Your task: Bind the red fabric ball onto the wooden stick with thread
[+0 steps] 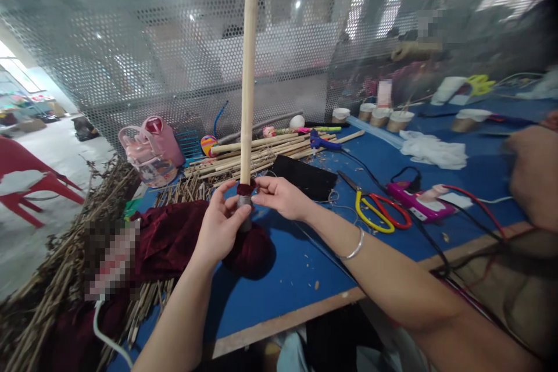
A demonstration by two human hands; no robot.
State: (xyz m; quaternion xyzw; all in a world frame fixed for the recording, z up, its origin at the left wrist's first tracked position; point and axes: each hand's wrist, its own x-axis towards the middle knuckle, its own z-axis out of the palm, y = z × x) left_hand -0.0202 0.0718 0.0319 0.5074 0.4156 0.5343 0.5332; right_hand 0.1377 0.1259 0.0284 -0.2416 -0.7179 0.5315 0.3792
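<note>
A pale wooden stick (247, 81) stands upright before me, its lower end set in a dark red velvety ball (251, 253) on the blue table. Grey tape (244, 203) wraps the neck between them, with a ruffle of dark red cloth (246, 188) above it. My left hand (224, 224) is closed round the taped neck, thumb across its front. From the other side my right hand (276, 196) pinches the edge of the ruffle; its fingertips are partly hidden. More dark red velvet cloth (170, 238) lies beside my left hand.
Scissors with yellow and red handles (379, 212), a magenta power strip (418, 200), a blue glue gun (322, 142) and cables lie to the right. Wooden sticks (265, 154) are piled behind. Dry stalks and a pink bag (152, 151) are left. Another person's arm (534, 174) is at right.
</note>
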